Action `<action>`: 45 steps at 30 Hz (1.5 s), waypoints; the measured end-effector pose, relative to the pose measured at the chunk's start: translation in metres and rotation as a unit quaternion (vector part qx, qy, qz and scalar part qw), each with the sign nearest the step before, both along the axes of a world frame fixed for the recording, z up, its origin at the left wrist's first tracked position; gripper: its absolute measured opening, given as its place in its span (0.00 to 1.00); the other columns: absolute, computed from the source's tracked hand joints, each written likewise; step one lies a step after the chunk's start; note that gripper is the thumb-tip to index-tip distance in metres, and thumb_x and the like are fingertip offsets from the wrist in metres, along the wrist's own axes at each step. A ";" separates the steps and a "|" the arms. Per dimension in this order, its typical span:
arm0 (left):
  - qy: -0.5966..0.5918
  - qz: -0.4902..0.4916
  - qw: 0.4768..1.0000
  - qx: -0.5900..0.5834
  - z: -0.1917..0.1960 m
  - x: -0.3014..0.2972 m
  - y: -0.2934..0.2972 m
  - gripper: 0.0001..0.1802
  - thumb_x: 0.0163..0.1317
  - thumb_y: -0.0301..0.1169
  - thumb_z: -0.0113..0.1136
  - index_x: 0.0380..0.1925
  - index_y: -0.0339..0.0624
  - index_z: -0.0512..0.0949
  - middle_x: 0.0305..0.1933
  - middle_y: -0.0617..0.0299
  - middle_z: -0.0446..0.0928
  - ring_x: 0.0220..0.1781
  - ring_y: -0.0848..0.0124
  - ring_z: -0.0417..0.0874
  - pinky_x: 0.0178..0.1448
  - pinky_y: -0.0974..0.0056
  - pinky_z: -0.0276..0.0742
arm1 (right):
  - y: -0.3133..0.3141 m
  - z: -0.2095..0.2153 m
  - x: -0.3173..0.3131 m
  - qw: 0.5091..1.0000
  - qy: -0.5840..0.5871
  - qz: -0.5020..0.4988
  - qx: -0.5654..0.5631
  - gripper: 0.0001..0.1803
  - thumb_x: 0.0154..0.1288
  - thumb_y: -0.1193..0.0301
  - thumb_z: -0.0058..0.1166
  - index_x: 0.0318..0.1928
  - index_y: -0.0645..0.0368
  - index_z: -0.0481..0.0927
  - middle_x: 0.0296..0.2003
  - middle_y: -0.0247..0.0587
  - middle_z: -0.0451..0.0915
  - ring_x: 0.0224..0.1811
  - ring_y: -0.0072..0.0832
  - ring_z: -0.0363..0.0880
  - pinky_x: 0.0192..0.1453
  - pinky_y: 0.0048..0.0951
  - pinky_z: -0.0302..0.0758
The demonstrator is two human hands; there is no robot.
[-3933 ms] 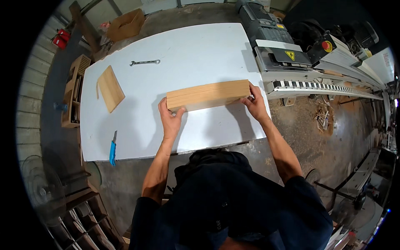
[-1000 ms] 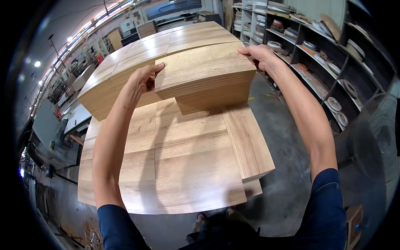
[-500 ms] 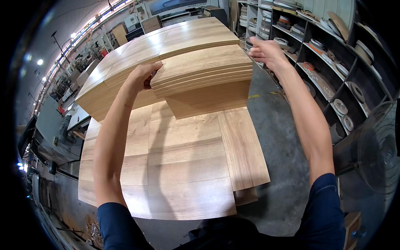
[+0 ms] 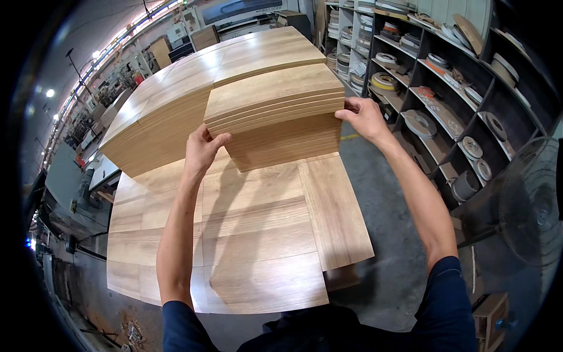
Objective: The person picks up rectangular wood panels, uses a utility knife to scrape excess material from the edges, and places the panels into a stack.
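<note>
Nearest me I see a low layer of flat, rectangular oak-grain laminate boards (image 4: 258, 246), smooth and matte, laid edge to edge. Above it my left hand (image 4: 202, 149) grips the left end of the top few wood-grain panels (image 4: 272, 94), thumb on top and fingers curled under. My right hand (image 4: 365, 117) clamps the right end the same way, fingers pressed against the edge. Those panels sit on a short stack of like panels (image 4: 287, 141), striped edges facing me; the long axis runs left to right, tilted slightly up to the right. Behind stands a taller, wider pile of oak-coloured sheets (image 4: 170, 111). To the right, dark metal shelving (image 4: 451, 88) holds rolls of edge banding
</note>
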State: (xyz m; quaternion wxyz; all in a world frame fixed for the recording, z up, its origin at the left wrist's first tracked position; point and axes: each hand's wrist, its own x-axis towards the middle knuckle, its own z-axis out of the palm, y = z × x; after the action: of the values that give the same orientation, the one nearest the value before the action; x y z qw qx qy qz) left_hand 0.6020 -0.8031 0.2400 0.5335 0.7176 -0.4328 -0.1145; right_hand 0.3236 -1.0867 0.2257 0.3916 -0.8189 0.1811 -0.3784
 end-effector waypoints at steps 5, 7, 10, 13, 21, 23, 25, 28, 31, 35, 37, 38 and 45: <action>-0.009 0.017 0.999 -0.038 0.002 -0.004 -0.016 0.16 0.55 0.28 0.71 0.42 0.32 0.79 0.34 0.60 0.84 0.35 0.76 0.81 0.40 0.68 0.78 | -0.004 0.004 0.000 0.996 -0.017 -0.021 0.087 0.16 0.54 0.74 0.66 0.42 0.70 0.84 0.35 0.44 0.86 0.36 0.23 0.83 0.45 0.24 0.77; 0.010 0.011 0.999 -0.045 0.006 -0.005 -0.018 0.16 0.55 0.27 0.70 0.42 0.32 0.79 0.34 0.60 0.84 0.35 0.76 0.81 0.40 0.69 0.78 | 0.001 0.009 -0.002 0.990 -0.025 -0.013 0.141 0.14 0.54 0.74 0.66 0.41 0.70 0.85 0.34 0.42 0.86 0.34 0.22 0.82 0.43 0.23 0.77; -0.004 0.016 0.999 -0.039 0.002 0.004 -0.018 0.18 0.54 0.24 0.71 0.44 0.32 0.78 0.37 0.59 0.84 0.36 0.75 0.81 0.41 0.68 0.78 | 0.001 0.011 0.000 0.986 -0.011 0.000 0.165 0.15 0.54 0.76 0.65 0.43 0.70 0.84 0.36 0.41 0.85 0.36 0.22 0.81 0.44 0.23 0.77; -0.002 -0.003 0.999 -0.049 0.002 -0.002 -0.014 0.17 0.62 0.34 0.66 0.46 0.34 0.78 0.41 0.60 0.83 0.42 0.76 0.80 0.49 0.69 0.76 | 0.002 0.012 0.002 0.985 -0.025 0.072 0.156 0.22 0.61 0.67 0.64 0.52 0.68 0.80 0.43 0.39 0.83 0.44 0.21 0.79 0.51 0.22 0.73; 0.254 -0.056 0.946 -0.195 0.004 -0.001 -0.041 0.42 0.68 0.64 0.37 0.63 0.37 0.67 0.63 0.55 0.69 0.63 0.67 0.68 0.66 0.61 0.62 | 0.005 0.024 0.029 0.973 -0.093 0.043 0.205 0.43 0.70 0.37 0.35 0.57 0.68 0.75 0.51 0.45 0.79 0.54 0.27 0.73 0.60 0.31 0.67; 0.261 -0.068 0.940 -0.207 0.003 0.000 -0.040 0.41 0.69 0.63 0.37 0.63 0.36 0.67 0.63 0.54 0.69 0.63 0.67 0.68 0.66 0.62 0.63 | 0.014 0.021 0.042 0.966 -0.133 0.030 0.221 0.40 0.73 0.40 0.33 0.56 0.68 0.75 0.51 0.45 0.79 0.54 0.27 0.73 0.59 0.31 0.68; 0.274 -0.034 0.944 -0.180 0.006 -0.003 -0.038 0.39 0.71 0.62 0.36 0.62 0.38 0.67 0.65 0.55 0.68 0.65 0.67 0.67 0.68 0.61 0.61 | 0.018 0.021 0.044 0.960 -0.155 0.037 0.231 0.37 0.75 0.45 0.31 0.57 0.68 0.74 0.53 0.45 0.77 0.55 0.27 0.73 0.59 0.31 0.68; 0.270 -0.027 0.943 -0.194 0.012 -0.016 -0.039 0.39 0.71 0.61 0.35 0.64 0.37 0.65 0.68 0.52 0.65 0.69 0.64 0.63 0.72 0.59 0.57 | 0.020 0.023 0.044 0.952 -0.164 0.036 0.257 0.33 0.77 0.48 0.31 0.58 0.68 0.73 0.55 0.43 0.76 0.56 0.26 0.72 0.62 0.29 0.66; 0.252 -0.051 0.946 -0.196 0.009 -0.010 -0.040 0.42 0.71 0.62 0.32 0.67 0.35 0.59 0.70 0.50 0.63 0.72 0.63 0.61 0.74 0.58 0.54 | 0.020 0.024 0.044 0.955 -0.161 0.029 0.246 0.32 0.77 0.50 0.32 0.58 0.68 0.73 0.55 0.43 0.76 0.56 0.25 0.72 0.61 0.29 0.66; 0.259 -0.106 0.936 -0.216 0.013 0.007 -0.037 0.49 0.68 0.68 0.27 0.69 0.33 0.56 0.73 0.48 0.57 0.75 0.61 0.56 0.76 0.58 0.50 | 0.018 0.023 0.046 0.953 -0.188 0.018 0.239 0.31 0.76 0.50 0.33 0.57 0.68 0.74 0.54 0.43 0.76 0.55 0.26 0.72 0.61 0.30 0.66; 0.240 -0.118 0.941 -0.209 0.018 0.008 -0.041 0.52 0.66 0.70 0.25 0.70 0.32 0.53 0.74 0.47 0.56 0.75 0.59 0.54 0.77 0.57 0.47 | 0.023 0.025 0.048 0.947 -0.198 0.017 0.251 0.31 0.76 0.51 0.33 0.56 0.68 0.74 0.54 0.43 0.76 0.55 0.26 0.72 0.61 0.30 0.66; 0.235 -0.105 0.946 -0.196 0.018 0.003 -0.046 0.53 0.65 0.70 0.25 0.70 0.31 0.52 0.74 0.47 0.55 0.75 0.59 0.54 0.77 0.57 0.47 | 0.026 0.027 0.047 0.944 -0.195 0.015 0.264 0.30 0.76 0.51 0.34 0.56 0.68 0.73 0.53 0.43 0.77 0.55 0.26 0.72 0.61 0.30 0.66; 0.272 -0.086 0.934 -0.217 0.017 0.006 -0.048 0.49 0.67 0.68 0.27 0.70 0.35 0.56 0.69 0.49 0.65 0.70 0.61 0.64 0.72 0.57 0.60 | 0.035 0.035 0.046 0.942 -0.182 -0.009 0.282 0.30 0.75 0.51 0.35 0.54 0.68 0.73 0.52 0.43 0.76 0.54 0.27 0.73 0.60 0.30 0.66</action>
State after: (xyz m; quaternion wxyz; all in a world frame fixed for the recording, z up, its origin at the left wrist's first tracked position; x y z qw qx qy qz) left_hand 0.6084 -0.8511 0.2570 0.7615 0.4859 -0.3455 -0.2543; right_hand 0.3700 -1.0521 0.2608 0.6293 -0.5906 0.2138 -0.4577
